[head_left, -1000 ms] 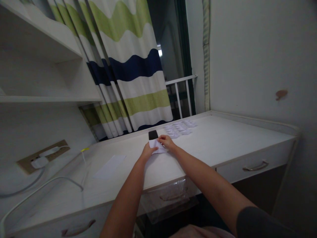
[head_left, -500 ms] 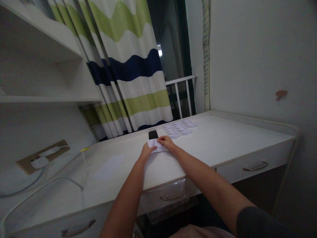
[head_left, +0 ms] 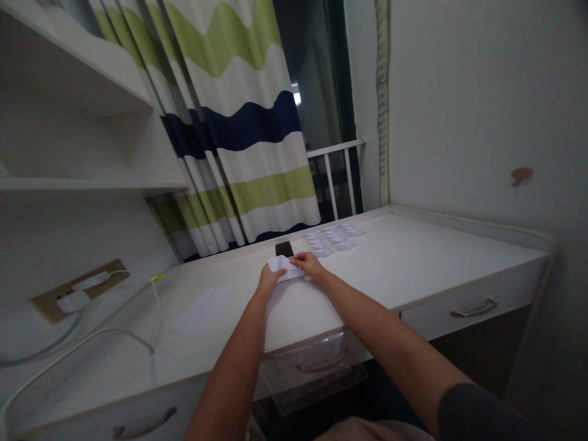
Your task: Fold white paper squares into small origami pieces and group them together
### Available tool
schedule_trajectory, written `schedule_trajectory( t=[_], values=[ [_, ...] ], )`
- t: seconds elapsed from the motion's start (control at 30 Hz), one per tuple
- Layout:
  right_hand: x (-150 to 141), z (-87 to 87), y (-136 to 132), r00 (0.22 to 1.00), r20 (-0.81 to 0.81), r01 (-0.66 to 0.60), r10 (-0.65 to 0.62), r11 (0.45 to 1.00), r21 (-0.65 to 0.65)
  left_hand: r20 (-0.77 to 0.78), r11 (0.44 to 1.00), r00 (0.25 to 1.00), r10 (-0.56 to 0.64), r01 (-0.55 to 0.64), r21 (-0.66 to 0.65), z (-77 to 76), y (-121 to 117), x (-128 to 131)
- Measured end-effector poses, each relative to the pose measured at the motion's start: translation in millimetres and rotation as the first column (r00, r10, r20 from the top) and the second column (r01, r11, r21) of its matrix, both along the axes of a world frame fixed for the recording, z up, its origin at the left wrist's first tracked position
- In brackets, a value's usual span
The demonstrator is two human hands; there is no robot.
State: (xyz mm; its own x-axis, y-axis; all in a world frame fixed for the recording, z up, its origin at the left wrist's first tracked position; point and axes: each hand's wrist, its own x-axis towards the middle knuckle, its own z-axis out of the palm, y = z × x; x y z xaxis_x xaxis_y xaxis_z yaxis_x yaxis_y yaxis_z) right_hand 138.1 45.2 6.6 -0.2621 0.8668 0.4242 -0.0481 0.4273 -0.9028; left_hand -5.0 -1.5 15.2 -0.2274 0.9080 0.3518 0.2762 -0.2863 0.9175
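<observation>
A small folded sheet of white paper [head_left: 278, 263] is held between my two hands, just above the desk. My left hand [head_left: 269, 278] grips its left side, thumb lying across the front. With bent fingers pinched together, my right hand [head_left: 307, 263] holds the paper's upper right part; some of the fingertips are hidden. Right behind the paper lies a black phone [head_left: 283, 248]. Several small folded white paper pieces [head_left: 333, 239] are set out in rows beyond my right hand.
Flat white paper [head_left: 204, 308] lies on the white desk [head_left: 436, 257] to the left. A pale cable [head_left: 105, 331] runs over the desk's left side from a wall socket [head_left: 76, 300]. Drawers with metal handles [head_left: 474, 308] line the front. A striped curtain [head_left: 266, 184] hangs behind.
My left hand has shifted slightly left with its side of the paper. The right hand stays nearly in place, still pinching the paper.
</observation>
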Motion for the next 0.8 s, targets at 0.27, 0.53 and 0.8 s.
schedule_trajectory(
  t=[0.27,0.53,0.8],
  values=[
    [-1,0.6,0,0.998,0.02,0.057,-0.058,0.998,0.025,0.042,0.999,0.998,-0.044,0.044,0.002,-4.9,7,-2],
    [-2,-3.4,4,0.999,0.052,0.007,-0.007,1.0,0.003,0.097,1.0,0.995,0.011,-0.011,-0.001,-6.0,9,-6],
    [-3,-5.8,6,0.999,0.03,0.029,-0.029,1.0,0.005,0.09,1.0,0.996,0.028,-0.027,-0.007,-8.2,13,-9]
  ],
)
